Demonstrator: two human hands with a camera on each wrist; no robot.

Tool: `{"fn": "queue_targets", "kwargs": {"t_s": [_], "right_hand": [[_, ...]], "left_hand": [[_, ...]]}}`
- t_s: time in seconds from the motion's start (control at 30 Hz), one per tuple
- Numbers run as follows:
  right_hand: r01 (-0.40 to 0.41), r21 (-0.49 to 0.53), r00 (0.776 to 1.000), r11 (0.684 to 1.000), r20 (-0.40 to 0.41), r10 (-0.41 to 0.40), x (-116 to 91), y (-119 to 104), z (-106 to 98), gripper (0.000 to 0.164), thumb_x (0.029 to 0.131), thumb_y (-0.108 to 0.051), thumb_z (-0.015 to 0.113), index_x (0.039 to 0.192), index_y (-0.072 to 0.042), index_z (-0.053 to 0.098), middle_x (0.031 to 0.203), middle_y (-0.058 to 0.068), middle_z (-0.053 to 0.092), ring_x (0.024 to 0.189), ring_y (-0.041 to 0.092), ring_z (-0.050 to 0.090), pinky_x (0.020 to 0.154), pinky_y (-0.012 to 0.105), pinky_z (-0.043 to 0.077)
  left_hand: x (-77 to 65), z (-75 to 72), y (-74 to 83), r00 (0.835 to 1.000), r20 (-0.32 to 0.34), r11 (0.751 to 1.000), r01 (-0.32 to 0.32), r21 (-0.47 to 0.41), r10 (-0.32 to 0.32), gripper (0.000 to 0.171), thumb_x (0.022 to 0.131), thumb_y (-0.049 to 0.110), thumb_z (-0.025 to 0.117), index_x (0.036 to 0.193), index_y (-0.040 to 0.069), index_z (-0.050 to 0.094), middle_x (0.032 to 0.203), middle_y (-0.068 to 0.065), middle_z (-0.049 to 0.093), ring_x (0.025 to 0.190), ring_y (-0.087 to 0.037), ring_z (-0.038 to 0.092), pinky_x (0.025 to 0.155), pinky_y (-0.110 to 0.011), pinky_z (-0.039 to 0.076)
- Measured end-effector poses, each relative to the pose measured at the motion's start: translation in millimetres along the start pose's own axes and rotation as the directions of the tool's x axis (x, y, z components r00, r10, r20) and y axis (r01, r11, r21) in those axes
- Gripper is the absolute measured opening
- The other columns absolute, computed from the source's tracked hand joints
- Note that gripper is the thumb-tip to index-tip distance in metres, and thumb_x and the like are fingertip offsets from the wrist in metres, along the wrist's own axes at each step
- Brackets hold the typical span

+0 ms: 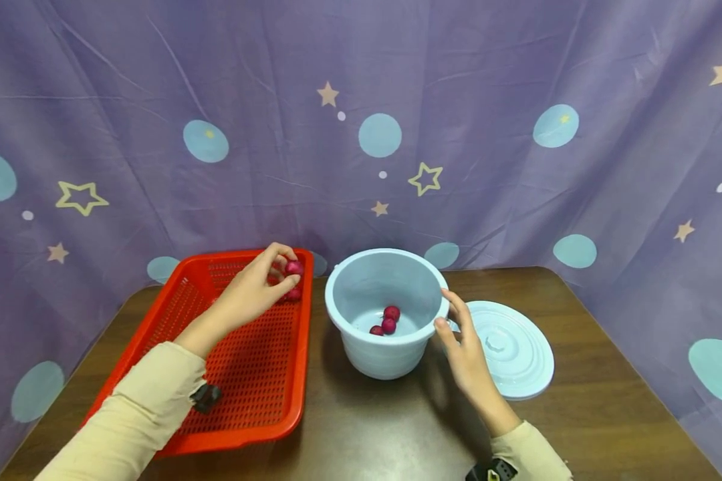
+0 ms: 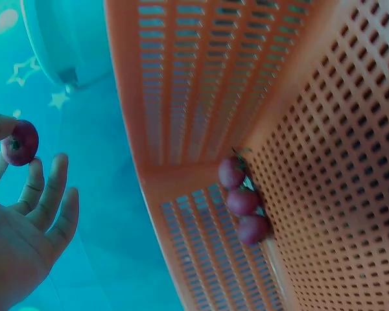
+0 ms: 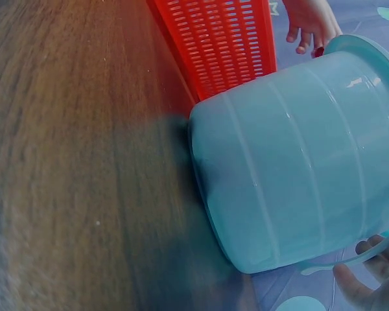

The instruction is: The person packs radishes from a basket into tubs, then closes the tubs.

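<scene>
Head: the left hand (image 1: 253,294) pinches a red radish (image 1: 294,268) above the red basket (image 1: 305,347) on the worktop (image 1: 361,427)
Left wrist: three radishes (image 2: 243,201) line the basket's corner
Right wrist: the right hand's (image 3: 379,278) fingers grasp the blue tub's (image 3: 292,162) handle

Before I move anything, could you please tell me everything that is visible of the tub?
The tub is pale blue, round and plastic-looking, with a thick rim, faint bands outside and walls narrowing toward the base. It stands upright, uncovered, on the table, between the red basket and the lid. Three small red balls show inside, on its floor. The right hand holds its rim.
</scene>
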State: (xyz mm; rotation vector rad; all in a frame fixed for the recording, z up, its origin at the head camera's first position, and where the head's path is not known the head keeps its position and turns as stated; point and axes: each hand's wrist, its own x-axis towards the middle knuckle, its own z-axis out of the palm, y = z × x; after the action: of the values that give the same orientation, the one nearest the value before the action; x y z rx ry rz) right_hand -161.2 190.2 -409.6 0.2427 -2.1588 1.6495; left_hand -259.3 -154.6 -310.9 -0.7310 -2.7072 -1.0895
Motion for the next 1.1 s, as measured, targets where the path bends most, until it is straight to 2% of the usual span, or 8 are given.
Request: {"fn": "queue_targets", "kwargs": {"t_s": [0.33,0.47,0.7,0.87,1.1], "right_hand": [[0.011,-0.001,1.0,1.0,0.001,-0.011,1.4,1.6,0.8,0.049,0.102,-0.013,0.051,0.149,-0.019,0.04,0.142,0.015,0.051,0.125,0.02,0.045,0.09,0.031,0.04],[0.01,0.001,1.0,1.0,0.001,-0.01,-1.5,1.9,1.7,0.049,0.102,-0.013,0.051,0.15,-0.019,0.04,0.141,0.016,0.051,0.125,0.021,0.046,0.09,0.035,0.041],[0.008,0.009,1.0,1.0,-0.005,-0.008,-6.4,2.9,4.3,0.049,0.102,-0.013,0.05,0.15,-0.018,0.039,0.14,0.017,0.052,0.123,0.019,0.045,0.089,0.03,0.041],[0.015,0.009,1.0,1.0,-0.006,-0.015,-8.0,3.6,6.5,0.049,0.103,-0.014,0.05,0.15,-0.02,0.039,0.14,0.017,0.052,0.123,0.018,0.045,0.089,0.027,0.04],[0.017,0.014,1.0,1.0,-0.013,-0.017,-11.6,1.2,8.0,0.049,0.102,-0.013,0.05,0.15,-0.017,0.038,0.139,0.018,0.052,0.124,0.021,0.045,0.088,0.022,0.041]], "left_hand": [[-1.6,11.5,25.7,0.997,0.029,0.993,-0.067,-0.098,0.071,0.026,0.096,0.019,0.068,0.117,0.016,0.052,0.104,-0.003,0.063,0.089,-0.018,0.059,0.075,-0.038,0.049],[-3.7,18.0,34.9,0.995,0.052,0.992,-0.078,-0.1,0.084,0.028,0.093,0.017,0.07,0.116,0.018,0.054,0.104,-0.002,0.062,0.09,-0.018,0.059,0.072,-0.036,0.049],[-6.8,27.8,43.5,0.989,0.092,0.993,-0.112,-0.039,0.115,0.03,0.09,0.021,0.075,0.115,0.022,0.058,0.1,0.004,0.065,0.09,-0.015,0.06,0.069,-0.034,0.048],[-9.6,31.5,44.6,0.985,0.102,0.989,-0.142,0.032,0.138,0.03,0.089,0.024,0.076,0.115,0.024,0.06,0.097,0.005,0.066,0.084,-0.014,0.059,0.064,-0.035,0.046],[-14.0,34.1,44.2,0.981,0.116,0.978,-0.171,0.119,0.158,0.029,0.089,0.026,0.076,0.113,0.025,0.061,0.095,0.006,0.066,0.081,-0.012,0.059,0.065,-0.033,0.046]]}}
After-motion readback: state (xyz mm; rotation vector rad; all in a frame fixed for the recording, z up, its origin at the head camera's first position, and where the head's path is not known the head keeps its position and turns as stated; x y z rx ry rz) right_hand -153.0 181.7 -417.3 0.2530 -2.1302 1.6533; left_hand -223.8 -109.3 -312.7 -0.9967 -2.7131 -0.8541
